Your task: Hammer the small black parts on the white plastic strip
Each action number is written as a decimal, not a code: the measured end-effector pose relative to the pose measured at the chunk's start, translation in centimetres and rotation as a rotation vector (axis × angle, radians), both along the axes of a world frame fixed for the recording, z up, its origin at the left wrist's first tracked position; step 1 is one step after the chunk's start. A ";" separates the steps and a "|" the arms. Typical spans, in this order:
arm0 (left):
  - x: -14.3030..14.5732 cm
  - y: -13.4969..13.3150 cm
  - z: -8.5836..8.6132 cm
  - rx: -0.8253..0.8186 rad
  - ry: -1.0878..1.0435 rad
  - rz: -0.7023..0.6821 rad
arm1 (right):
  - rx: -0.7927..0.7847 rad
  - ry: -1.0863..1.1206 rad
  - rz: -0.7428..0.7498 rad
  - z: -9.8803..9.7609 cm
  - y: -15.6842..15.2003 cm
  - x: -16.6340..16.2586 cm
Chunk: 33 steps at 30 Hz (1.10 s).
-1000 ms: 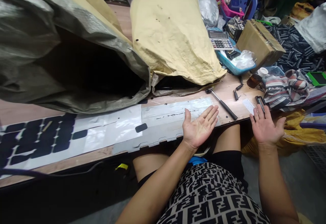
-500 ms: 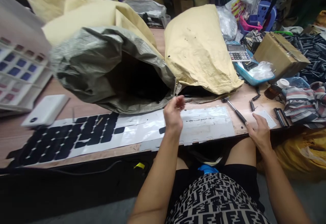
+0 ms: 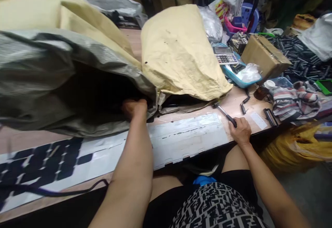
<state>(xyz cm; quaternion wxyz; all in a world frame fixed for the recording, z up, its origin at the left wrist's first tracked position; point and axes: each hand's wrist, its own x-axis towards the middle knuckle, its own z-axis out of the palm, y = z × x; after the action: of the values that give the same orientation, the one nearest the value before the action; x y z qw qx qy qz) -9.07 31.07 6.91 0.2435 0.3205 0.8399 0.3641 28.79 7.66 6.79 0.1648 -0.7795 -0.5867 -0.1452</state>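
My left hand (image 3: 135, 107) reaches into the dark mouth of a large grey-lined sack (image 3: 33, 48). Its fingers are lost in the shadow there, so what they touch cannot be made out. At the table's front edge, my right hand (image 3: 241, 131) is closed around the black handle end of a small hammer (image 3: 225, 113). The hammer lies with its metal head pointing away to the left. Between the hands, a pale flat sheet (image 3: 186, 134) covers the table's edge. Beside the open sack stands a full cream sack (image 3: 178, 51) with a dark gap at its bottom.
Dark square pieces (image 3: 49, 160) lie on white sheeting at left. To the right are a calculator (image 3: 224, 55), a blue basket (image 3: 242, 77), a cardboard box (image 3: 264, 53), a brown bottle (image 3: 260, 92), striped cloth (image 3: 293, 100) and a heap of black parts (image 3: 301, 58).
My left hand has gone from in front of the sacks into the grey-lined sack's mouth. My right hand has closed on the hammer's handle. The view has turned to the right.
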 end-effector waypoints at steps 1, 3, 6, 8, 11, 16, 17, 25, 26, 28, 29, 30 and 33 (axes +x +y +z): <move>0.1 0.2 0.0 -0.037 0.027 0.006 | 0.002 0.005 -0.005 0.0 0.0 0.0; 0.1 0.4 -0.1 -0.057 0.037 0.003 | 0.010 0.013 -0.025 -0.1 0.0 -0.1; -0.4 0.4 -0.1 0.050 -0.015 0.025 | 0.020 0.027 -0.037 -0.3 -0.1 -0.2; -0.5 -0.4 0.1 0.219 -0.055 0.051 | 0.027 0.031 -0.035 -0.4 -0.1 -0.1; 0.4 -3.8 0.9 0.488 -0.121 0.073 | 0.031 0.026 -0.028 -0.5 -0.1 -0.1; 5.8 -12.6 2.3 0.642 -0.114 -0.344 | 0.033 0.002 -0.019 -0.6 0.0 0.2; 6.9 -13.9 2.2 0.632 -0.090 -0.491 | 0.034 0.000 -0.019 -0.6 0.0 0.2; 11.0 -13.4 -1.7 0.408 0.025 -1.113 | 0.026 0.001 -0.017 -0.6 -0.1 0.2; 11.2 -13.2 -2.0 0.401 0.045 -1.132 | 0.024 -0.002 -0.018 -0.6 -0.1 0.2; 11.7 -13.0 -2.4 0.398 0.092 -1.142 | 0.016 -0.009 -0.009 -0.4 0.0 0.3; 11.9 -13.0 -2.6 0.396 0.113 -1.138 | 0.005 -0.011 0.006 -0.3 0.1 0.5; 12.1 -13.0 -2.7 0.394 0.126 -1.130 | -0.013 -0.011 0.028 -0.1 0.2 0.7; 12.3 -13.0 -3.0 0.388 0.101 -1.108 | -0.091 0.036 0.099 0.8 0.4 1.1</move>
<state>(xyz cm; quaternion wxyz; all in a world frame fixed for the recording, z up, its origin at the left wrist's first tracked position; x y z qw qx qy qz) 3.24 18.12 3.87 0.2941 0.7672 0.4757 0.3141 29.89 8.08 7.60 0.1468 -0.7588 -0.6272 -0.0962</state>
